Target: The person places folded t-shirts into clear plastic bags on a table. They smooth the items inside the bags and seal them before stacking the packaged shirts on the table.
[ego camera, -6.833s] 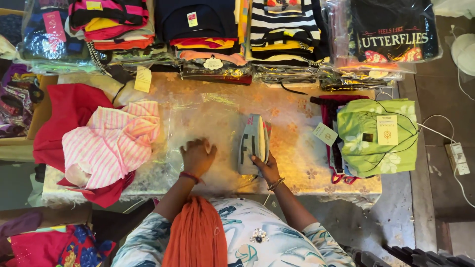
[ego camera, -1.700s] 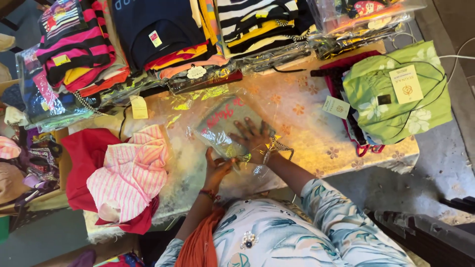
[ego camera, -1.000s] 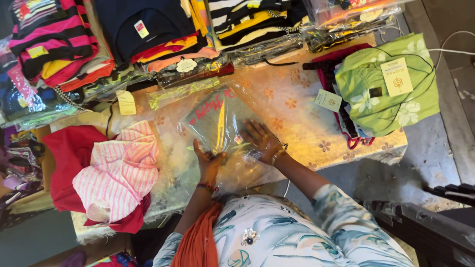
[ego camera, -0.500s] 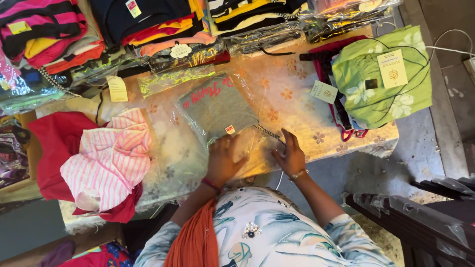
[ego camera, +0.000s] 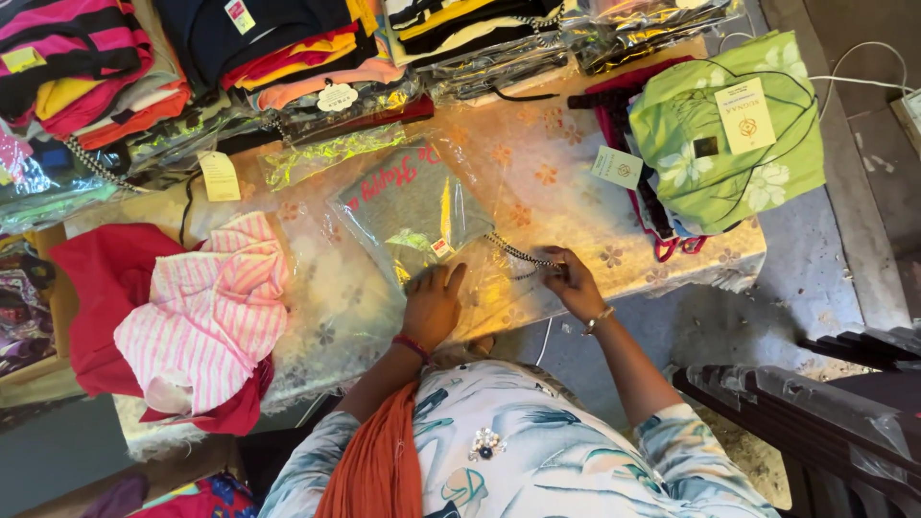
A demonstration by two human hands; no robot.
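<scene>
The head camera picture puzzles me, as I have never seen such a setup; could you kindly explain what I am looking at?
There is no machine here: a person wears a camera on the head, so you look straight down on their own two bare hands. The left hand presses flat on a clear plastic bag holding a folded grey garment. The right hand pinches the bag's near edge, beside a thin dark chain. They work on a plastic-covered flowered table. Around lie a pink striped garment on red cloth, a green flowered garment with tags, and stacks of bagged clothes at the far edge.

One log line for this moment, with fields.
left hand: pressing bag | right hand: pinching bag's open edge | bag: grey garment inside, on table
</scene>
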